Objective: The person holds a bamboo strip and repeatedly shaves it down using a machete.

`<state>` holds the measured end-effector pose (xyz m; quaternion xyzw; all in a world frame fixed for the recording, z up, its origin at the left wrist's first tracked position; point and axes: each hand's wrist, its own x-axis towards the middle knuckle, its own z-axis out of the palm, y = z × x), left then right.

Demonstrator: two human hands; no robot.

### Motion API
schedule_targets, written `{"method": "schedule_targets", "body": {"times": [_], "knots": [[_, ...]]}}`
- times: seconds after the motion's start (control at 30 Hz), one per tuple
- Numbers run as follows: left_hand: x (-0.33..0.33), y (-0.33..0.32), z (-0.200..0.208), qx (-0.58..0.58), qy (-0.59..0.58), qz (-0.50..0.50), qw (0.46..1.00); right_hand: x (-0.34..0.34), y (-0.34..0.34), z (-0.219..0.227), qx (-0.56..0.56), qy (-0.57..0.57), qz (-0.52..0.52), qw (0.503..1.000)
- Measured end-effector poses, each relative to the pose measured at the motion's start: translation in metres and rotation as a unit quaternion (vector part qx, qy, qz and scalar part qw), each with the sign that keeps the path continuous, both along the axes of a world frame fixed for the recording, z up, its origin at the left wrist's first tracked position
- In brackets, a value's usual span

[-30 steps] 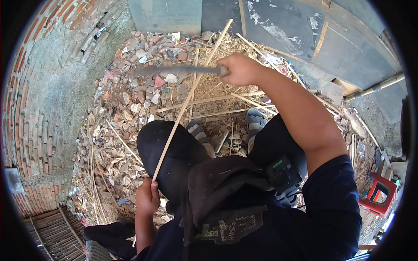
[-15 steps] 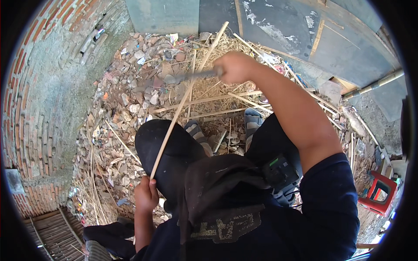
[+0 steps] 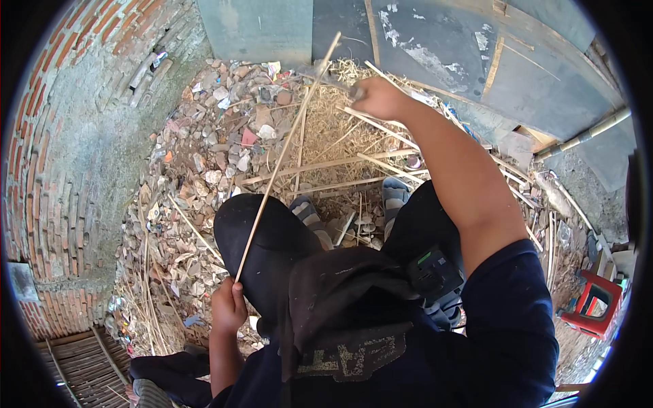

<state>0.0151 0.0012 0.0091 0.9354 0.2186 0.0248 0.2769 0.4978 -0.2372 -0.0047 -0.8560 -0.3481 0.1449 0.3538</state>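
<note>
My left hand (image 3: 228, 307) is closed around the lower end of a long, pale bamboo strip (image 3: 280, 155) beside my left knee. The strip slants up and away across that knee, and its far end is raised near the grey panels. Out in front, my right arm is stretched forward, and my right hand (image 3: 381, 98) grips a knife by its handle (image 3: 356, 92). The long blade is smeared by motion and points left, near the strip's far part. Below it lies a heap of thin shavings (image 3: 328, 129).
Loose bamboo strips (image 3: 320, 165) lie across the rubble ground (image 3: 197, 204) by my sandalled feet. A brick wall (image 3: 75, 177) rises on the left, and grey panels (image 3: 435, 47) stand ahead. At right is a red plastic stool (image 3: 593, 304). Another person's dark-clothed leg (image 3: 170, 372) shows lower left.
My right hand has moved slightly forward and right with the knife, whose blade has swung forward. The strip's far end has shifted a little left. My left hand stays near the same place.
</note>
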Motion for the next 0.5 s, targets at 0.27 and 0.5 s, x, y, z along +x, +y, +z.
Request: {"method": "schedule_targets", "body": {"times": [0.27, 0.5], "knots": [[0.001, -0.002, 0.006, 0.001, 0.019, 0.007, 1.0, -0.008, -0.002, 0.024, -0.138, -0.01, 0.063, 0.988], [0.0, 0.005, -0.008, 0.055, 0.004, -0.002, 0.998, 0.009, -0.005, 0.016, -0.085, -0.012, 0.021, 0.996]]}}
